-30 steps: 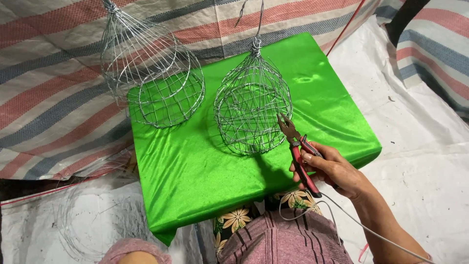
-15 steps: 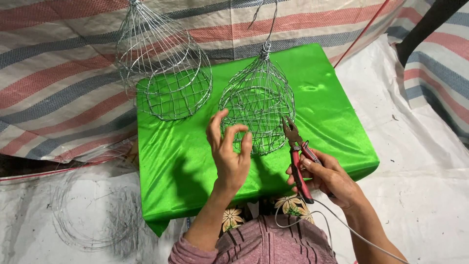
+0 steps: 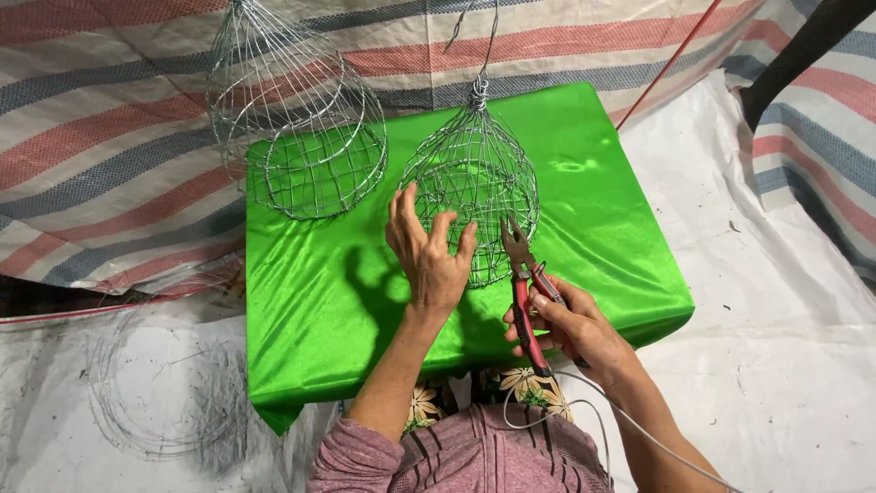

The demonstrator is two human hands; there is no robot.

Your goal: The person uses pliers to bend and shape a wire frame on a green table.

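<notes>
Left hand (image 3: 429, 256) risen, fingers spread on wire cage (image 3: 472, 196) | right hand (image 3: 575, 329) clamped on pliers (image 3: 523, 274)

No packages, labels, signs, seemingly no screens

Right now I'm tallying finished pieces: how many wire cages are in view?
2. One wire cage lies at the far left corner of the green cloth. The other stands mid-cloth, under the left hand. None seems hidden.

I worked in a makeshift craft spot: striped tarpaulin (image 3: 109, 119) behind, plastic sheeting (image 3: 785, 365) underfoot, wire cages (image 3: 292, 119) about.
</notes>
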